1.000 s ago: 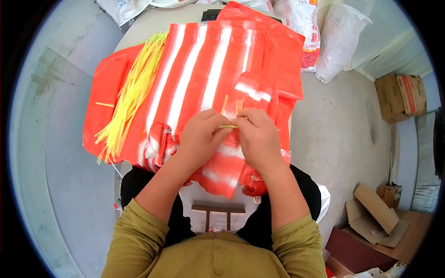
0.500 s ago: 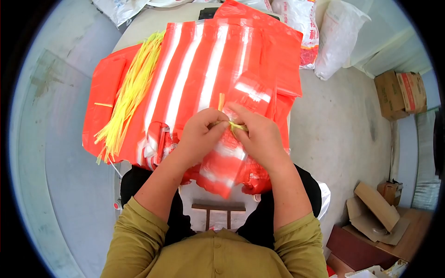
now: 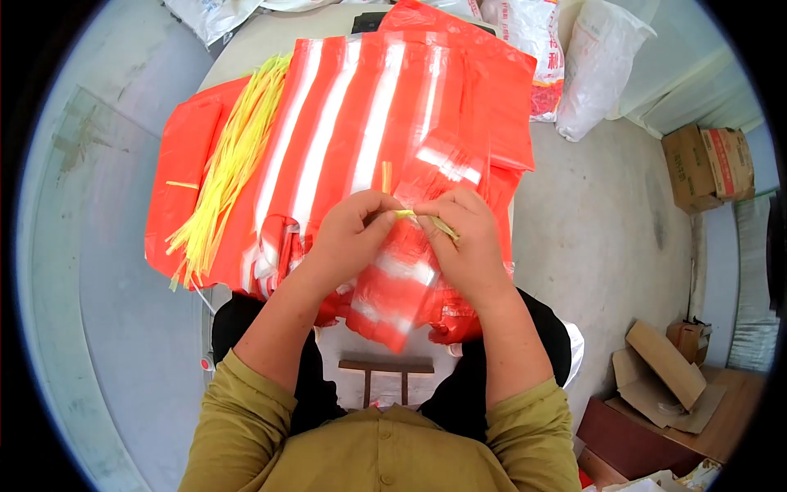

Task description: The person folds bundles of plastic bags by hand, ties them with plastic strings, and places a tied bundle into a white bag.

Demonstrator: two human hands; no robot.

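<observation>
Two bare hands meet over the near part of a striped red-and-white stack of plastic (image 3: 328, 139), a thin yellow strip (image 3: 404, 214) drawn between them: the left hand (image 3: 352, 234) pinches it, thumb and finger closed together, while the right hand (image 3: 469, 238) grips it on the other side, fingers curled tight and a tail showing past them, apparently to keep it taut above a folded striped piece (image 3: 398, 283) on the stack's near right. From where I stand, a sheaf of loose yellow strands (image 3: 238, 156) along the stack's left looks laid there for easy reach. Beyond the stack's far right corner stand a printed sack (image 3: 525, 33) and a whitish sack (image 3: 602, 70), contents hidden; well to its right, an open-flapped carton (image 3: 668, 365) keeps its inside from my view
</observation>
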